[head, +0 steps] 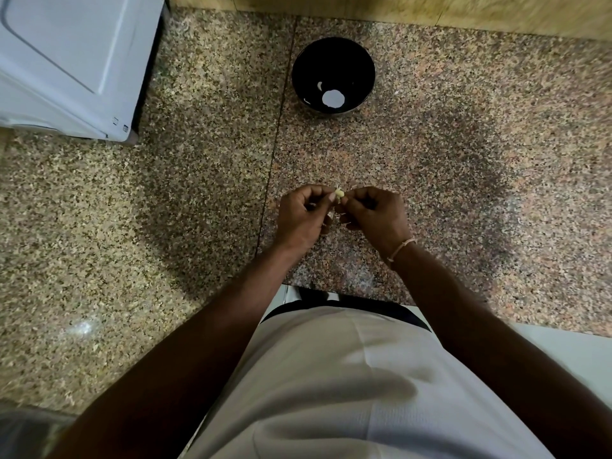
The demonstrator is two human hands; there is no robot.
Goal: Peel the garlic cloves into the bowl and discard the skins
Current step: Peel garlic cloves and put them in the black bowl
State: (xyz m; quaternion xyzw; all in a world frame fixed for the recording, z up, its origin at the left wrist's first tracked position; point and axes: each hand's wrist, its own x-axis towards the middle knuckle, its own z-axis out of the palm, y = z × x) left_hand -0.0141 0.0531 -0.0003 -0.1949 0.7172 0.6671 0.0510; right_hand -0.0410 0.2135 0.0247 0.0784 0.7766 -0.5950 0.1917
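A small pale yellow garlic clove [339, 194] is pinched between the fingertips of both hands above the speckled granite counter [205, 180]. My left hand [303, 215] grips it from the left, my right hand [372, 213] from the right, and a thin bit of skin sticks up from the clove. A black bowl [333, 75] stands farther back on the counter, well apart from the hands. Bright white glints show on its dark inside; whether cloves lie in it I cannot tell.
A white appliance [73, 61] occupies the back left corner of the counter. A wooden wall strip [397, 11] runs along the back. The counter's front edge [344, 294] lies just below my wrists.
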